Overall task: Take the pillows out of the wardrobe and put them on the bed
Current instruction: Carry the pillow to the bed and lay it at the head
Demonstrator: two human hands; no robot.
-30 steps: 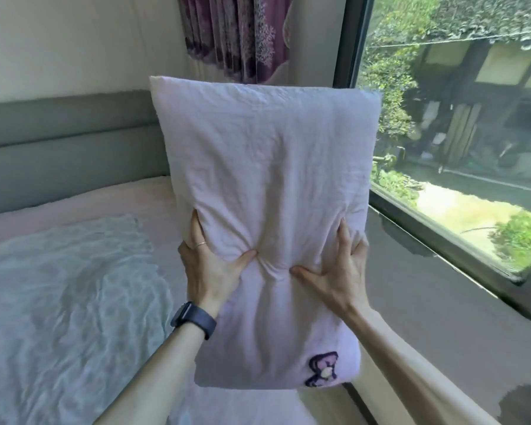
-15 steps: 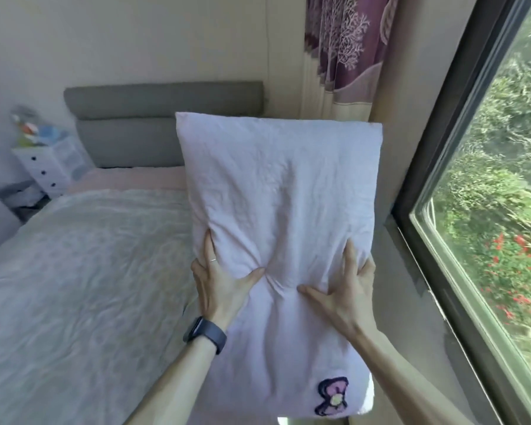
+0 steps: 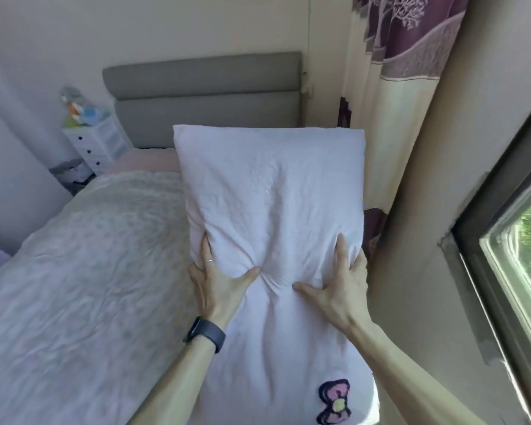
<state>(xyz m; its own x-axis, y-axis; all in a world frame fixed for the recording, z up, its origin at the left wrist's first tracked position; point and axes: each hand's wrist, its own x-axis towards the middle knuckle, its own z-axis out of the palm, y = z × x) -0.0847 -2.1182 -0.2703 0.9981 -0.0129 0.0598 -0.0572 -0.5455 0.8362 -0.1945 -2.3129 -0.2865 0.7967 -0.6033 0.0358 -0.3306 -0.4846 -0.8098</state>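
Beside bed, 2 hands grip upright pillow.

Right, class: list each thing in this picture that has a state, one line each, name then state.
pillow: held up on end, not yet laid down
left hand: grips pillow, thumb in front
right hand: grips pillow, thumb in front
bed: covered with a quilt
curtain: hanging, gathered
drawers: shut
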